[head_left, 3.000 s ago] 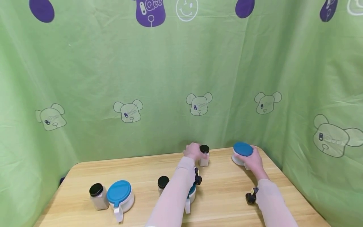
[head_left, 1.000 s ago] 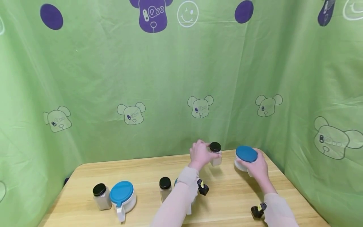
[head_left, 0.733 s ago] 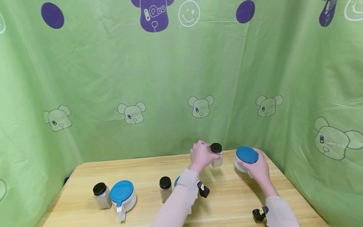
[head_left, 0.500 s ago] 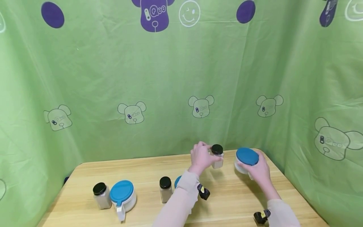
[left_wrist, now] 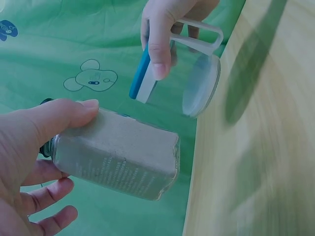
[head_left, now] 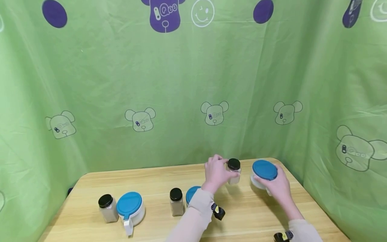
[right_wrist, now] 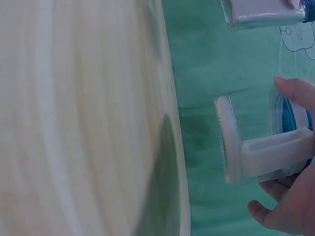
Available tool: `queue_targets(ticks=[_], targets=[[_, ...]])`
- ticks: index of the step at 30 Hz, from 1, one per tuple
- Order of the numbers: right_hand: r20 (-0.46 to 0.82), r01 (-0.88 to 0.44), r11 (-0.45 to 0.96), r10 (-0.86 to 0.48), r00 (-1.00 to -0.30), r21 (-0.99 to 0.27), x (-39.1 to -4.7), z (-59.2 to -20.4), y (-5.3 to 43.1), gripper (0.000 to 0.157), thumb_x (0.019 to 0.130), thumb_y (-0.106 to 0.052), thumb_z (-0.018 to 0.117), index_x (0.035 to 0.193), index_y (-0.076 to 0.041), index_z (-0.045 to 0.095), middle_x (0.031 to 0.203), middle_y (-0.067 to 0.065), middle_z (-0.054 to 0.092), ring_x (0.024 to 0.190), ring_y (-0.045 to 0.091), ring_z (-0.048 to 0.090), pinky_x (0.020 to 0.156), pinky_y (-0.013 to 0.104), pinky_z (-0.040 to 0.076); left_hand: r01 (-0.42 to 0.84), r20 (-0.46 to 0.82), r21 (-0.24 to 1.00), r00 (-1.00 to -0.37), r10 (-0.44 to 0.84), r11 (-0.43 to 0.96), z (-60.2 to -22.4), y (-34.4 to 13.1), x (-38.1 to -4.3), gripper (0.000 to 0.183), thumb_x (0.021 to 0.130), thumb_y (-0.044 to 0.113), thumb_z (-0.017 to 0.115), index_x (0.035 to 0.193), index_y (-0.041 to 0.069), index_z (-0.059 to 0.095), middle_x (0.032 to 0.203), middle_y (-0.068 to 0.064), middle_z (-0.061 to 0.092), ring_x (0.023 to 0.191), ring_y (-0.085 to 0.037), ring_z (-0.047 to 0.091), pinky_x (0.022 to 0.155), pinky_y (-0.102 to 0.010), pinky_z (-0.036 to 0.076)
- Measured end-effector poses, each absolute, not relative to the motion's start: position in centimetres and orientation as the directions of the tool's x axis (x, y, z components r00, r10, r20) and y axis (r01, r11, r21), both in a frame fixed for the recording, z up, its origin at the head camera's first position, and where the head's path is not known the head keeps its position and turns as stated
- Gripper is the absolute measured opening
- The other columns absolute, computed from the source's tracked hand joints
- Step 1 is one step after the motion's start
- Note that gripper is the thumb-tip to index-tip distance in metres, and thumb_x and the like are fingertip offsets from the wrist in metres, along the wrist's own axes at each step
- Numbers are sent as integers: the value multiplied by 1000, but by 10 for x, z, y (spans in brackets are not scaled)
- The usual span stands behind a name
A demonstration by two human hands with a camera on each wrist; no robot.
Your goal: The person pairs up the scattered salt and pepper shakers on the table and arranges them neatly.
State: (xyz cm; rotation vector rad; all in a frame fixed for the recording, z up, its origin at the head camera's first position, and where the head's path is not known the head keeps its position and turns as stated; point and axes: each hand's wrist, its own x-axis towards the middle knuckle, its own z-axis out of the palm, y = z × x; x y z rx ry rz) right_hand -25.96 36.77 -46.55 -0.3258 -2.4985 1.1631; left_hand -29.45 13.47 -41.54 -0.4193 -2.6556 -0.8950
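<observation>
My left hand (head_left: 216,173) grips a square clear jar (head_left: 234,164) with a black lid and pale contents, thumb on one side and fingers on the other. In the left wrist view this jar (left_wrist: 118,152) is raised off the wooden table, its base pointing away from the palm. To the right, my right hand (head_left: 281,186) holds a round clear seasoning jar (head_left: 264,169) by its blue lid end. The right wrist view shows its white handle (right_wrist: 275,152) and white base (right_wrist: 228,140), with the table apart from it. The two held jars are side by side, not touching.
On the wooden table (head_left: 142,178), another black-lidded jar (head_left: 176,206) stands beside a blue-lidded jar (head_left: 192,194), partly hidden by my left sleeve. Further left is a similar pair, one black-lidded jar (head_left: 109,213) and one blue-lidded jar (head_left: 129,203). A green curtain (head_left: 169,141) hangs behind.
Over the three seconds, my left hand has carried the black-lidded jar rightward, then slightly nearer, close to the blue-lidded one. My right hand's jar has come a little nearer too. The other jars stay put.
</observation>
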Motion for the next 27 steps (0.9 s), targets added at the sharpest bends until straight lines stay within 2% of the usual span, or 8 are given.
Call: queue_targets(ticks=[11, 18, 27], targets=[[235, 53, 643, 353, -906, -764, -249, -469, 368, 106, 71, -42, 85, 149, -1, 26, 145, 31, 39, 128, 50, 42, 102, 68, 35, 385, 391, 540, -902, 182, 748, -420, 136, -283, 66, 63, 57, 84, 117, 21, 72, 108, 5, 62, 100, -14, 51, 91, -33, 39], [225, 56, 645, 345, -911, -762, -243, -469, 366, 108, 72, -43, 84, 150, 0, 23, 145, 33, 38, 127, 51, 42, 101, 69, 36, 378, 372, 564, -910, 182, 734, -425, 138, -278, 69, 63, 59, 84, 118, 21, 71, 112, 7, 62, 105, -13, 51, 96, -34, 38], [239, 39, 644, 339, -910, -764, -236, -469, 364, 107, 72, -41, 85, 149, 2, 24, 145, 33, 38, 127, 52, 42, 101, 69, 35, 392, 381, 561, -904, 192, 729, -426, 140, -273, 67, 63, 58, 84, 117, 21, 72, 113, 6, 62, 108, -13, 52, 96, -34, 38]])
